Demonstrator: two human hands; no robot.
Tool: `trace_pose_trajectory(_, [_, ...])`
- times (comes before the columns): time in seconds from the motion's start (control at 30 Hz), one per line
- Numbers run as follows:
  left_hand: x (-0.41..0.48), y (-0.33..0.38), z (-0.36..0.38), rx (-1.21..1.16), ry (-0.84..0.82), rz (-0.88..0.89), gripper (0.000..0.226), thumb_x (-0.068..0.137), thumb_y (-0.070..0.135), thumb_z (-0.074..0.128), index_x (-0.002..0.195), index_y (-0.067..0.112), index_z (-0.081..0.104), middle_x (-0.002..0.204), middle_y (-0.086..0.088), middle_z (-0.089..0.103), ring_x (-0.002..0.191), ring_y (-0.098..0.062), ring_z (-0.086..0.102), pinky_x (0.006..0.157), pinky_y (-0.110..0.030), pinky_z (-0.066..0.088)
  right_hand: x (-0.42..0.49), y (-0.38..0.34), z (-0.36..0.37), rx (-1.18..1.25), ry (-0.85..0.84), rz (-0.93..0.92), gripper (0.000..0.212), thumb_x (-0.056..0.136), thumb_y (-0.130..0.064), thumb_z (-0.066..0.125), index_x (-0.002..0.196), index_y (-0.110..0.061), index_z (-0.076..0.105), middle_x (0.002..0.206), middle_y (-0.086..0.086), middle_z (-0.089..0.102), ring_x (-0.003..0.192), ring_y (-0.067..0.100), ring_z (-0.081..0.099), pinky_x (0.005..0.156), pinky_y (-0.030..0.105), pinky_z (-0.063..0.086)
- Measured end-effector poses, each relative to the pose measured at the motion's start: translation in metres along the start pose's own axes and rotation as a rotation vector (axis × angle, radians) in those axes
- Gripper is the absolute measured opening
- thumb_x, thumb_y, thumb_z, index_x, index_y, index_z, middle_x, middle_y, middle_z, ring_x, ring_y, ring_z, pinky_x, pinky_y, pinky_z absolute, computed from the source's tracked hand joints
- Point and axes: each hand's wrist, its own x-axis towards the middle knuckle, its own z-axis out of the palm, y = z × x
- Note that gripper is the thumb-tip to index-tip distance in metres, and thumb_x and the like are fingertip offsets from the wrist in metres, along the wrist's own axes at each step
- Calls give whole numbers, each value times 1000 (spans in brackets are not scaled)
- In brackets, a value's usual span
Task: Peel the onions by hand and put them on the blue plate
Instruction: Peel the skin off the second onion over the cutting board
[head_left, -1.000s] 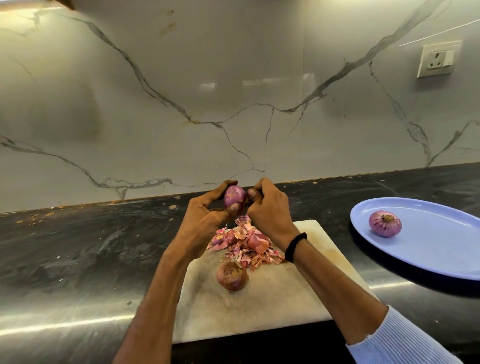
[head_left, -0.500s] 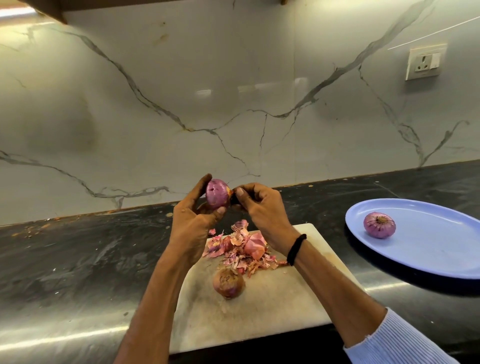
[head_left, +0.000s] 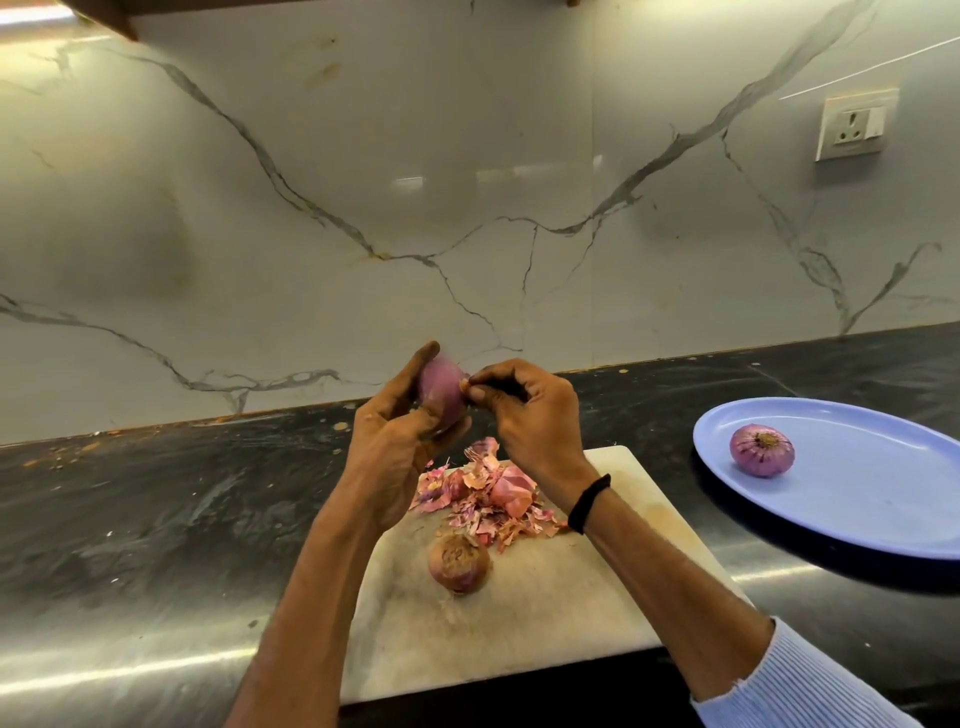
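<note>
Marble-look wall (head_left: 467, 208) at the back, dark streaky surface (head_left: 156, 509) below it, pale board (head_left: 545, 623) near the middle.

The left hand (head_left: 395, 441) is wrapped round the onion (head_left: 441, 389), holding it up over the far end of the board, fingers behind it and thumb underneath. The right hand (head_left: 530, 415) sits just right of it, thumb and forefinger pinching a bit of skin (head_left: 464, 383) at the onion's right tip. It's a little blurry there, so I can't say how big that scrap is.

If it were me, I'd pull that scrap lengthwise from the tip toward the other end, not sideways, so it comes off in one strip instead of crumbs. Grip firm but don't squeeze, since the bare part looks smooth and shiny purple, probably slippery. Turn it with the left hand and let the right just pluck.

The peels (head_left: 488, 493) heaped on the far part of the board are thin, papery, curled flakes, pink to orange. Just nearer than the heap sits a second onion (head_left: 458, 564), dull, brownish and dry-looking, round, with its skin on. Off to the right is the blue plate (head_left: 883, 499), oval and shallow with a smooth plastic look, and one peeled onion (head_left: 762, 450), striped purple, lies near its left end. So I'd say one's done, one's in progress and one's to go.
</note>
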Motion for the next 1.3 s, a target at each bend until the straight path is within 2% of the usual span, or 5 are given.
trace_pose_trajectory(0.27, [0, 4, -1, -10, 1, 60, 65, 71, -4, 64, 133, 15, 61, 142, -4, 56, 127, -32, 57, 95, -43, 57, -1, -5, 0, 61, -80, 37, 18, 87, -4, 72, 103, -11, 70, 98, -4, 71, 97, 4, 67, 85, 18, 55])
trace_pose_trajectory(0.63, [5, -5, -7, 268, -17, 262, 63, 83, -18, 61, 129, 25, 61, 141, 7, 58, 129, -27, 57, 103, -44, 51, 0, -8, -2, 32, -8, 66, 13, 85, -8, 76, 98, -9, 75, 92, 1, 74, 89, 8, 70, 80, 19, 57])
trace_pose_trajectory(0.97, [-3, -1, 2, 418, -51, 305, 60, 84, -16, 63, 123, 30, 60, 139, 7, 51, 115, -2, 63, 87, -15, 53, 1, -5, -2, -88, -5, 74, 14, 86, -2, 74, 97, -9, 76, 92, 1, 73, 91, 10, 69, 84, 24, 58])
trace_pose_trajectory(1.13, [-4, -5, 2, 431, -50, 277, 60, 84, -15, 64, 124, 30, 60, 137, 8, 52, 111, -7, 66, 87, -18, 54, 2, -2, -4, -223, -5, -35, 13, 86, -2, 74, 95, -9, 78, 88, -1, 73, 87, 14, 68, 82, 31, 59])
trace_pose_trajectory(1.3, [-2, -9, 2, 407, -51, 262, 56, 83, -11, 66, 125, 27, 62, 137, 4, 54, 112, -14, 67, 90, -24, 55, -1, 2, -3, -350, -44, -111, 12, 91, 2, 65, 97, -5, 72, 93, 3, 70, 87, 16, 63, 79, 24, 55])
